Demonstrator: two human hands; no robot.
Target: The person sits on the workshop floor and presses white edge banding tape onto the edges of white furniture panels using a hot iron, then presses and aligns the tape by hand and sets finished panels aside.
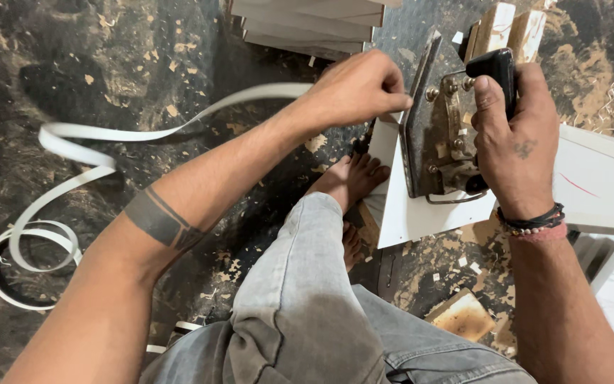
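Note:
My right hand [516, 135] grips the black handle of an old metal clothes iron [435, 135], held on its side against the edge of a white board [421, 213]. My left hand [357, 89] pinches the end of a long white edge-banding strip [129, 135] at the board's edge, right beside the iron's sole. The strip trails left across the floor and ends in a loose coil [30, 259]. My bare foot [349, 178] rests against the board's lower edge, with my grey-jeaned knee [300, 284] bent in front.
A stack of white boards [307, 25] lies at the top. Two wooden blocks [509, 28] stand beyond the iron. A small wood offcut [463, 313] and chips litter the dark floor. More white panels [605, 178] extend to the right.

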